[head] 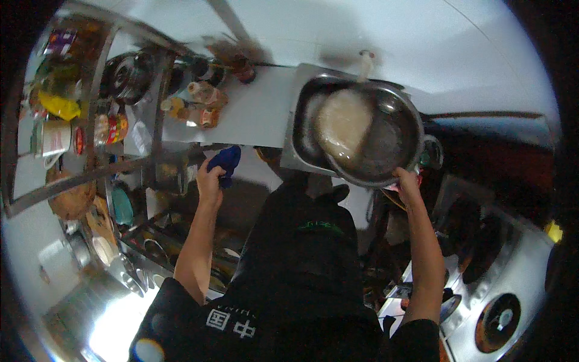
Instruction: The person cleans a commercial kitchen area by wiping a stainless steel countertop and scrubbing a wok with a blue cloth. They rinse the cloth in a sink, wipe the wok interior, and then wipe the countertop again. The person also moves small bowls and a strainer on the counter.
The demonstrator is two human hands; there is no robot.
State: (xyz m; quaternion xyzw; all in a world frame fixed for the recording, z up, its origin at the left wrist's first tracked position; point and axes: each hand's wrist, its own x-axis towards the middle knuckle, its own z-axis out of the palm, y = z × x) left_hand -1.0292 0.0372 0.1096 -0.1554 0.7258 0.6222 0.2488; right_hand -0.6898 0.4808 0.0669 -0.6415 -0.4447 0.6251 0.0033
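My right hand [407, 183] grips the near right rim of a wide, round metal basin [391, 140]. The basin overlaps the right part of a stainless steel sink [293, 135] below it. A pale, glossy, blurred mass [344, 124] shows at the basin's left side; it looks like cloudy liquid, but I cannot tell whether it is all inside the basin. My left hand [210, 181] is closed on a bunched dark blue cloth [227, 160], held left of the sink and in front of the counter.
Bottles and jars [206, 104] stand on the white counter [258, 104] at left. A metal-framed shelf rack [158, 113] holds pans, packets and a mug [56, 138]. A tap [365, 63] juts from the wall behind the sink. At lower right is a stove burner [497, 322].
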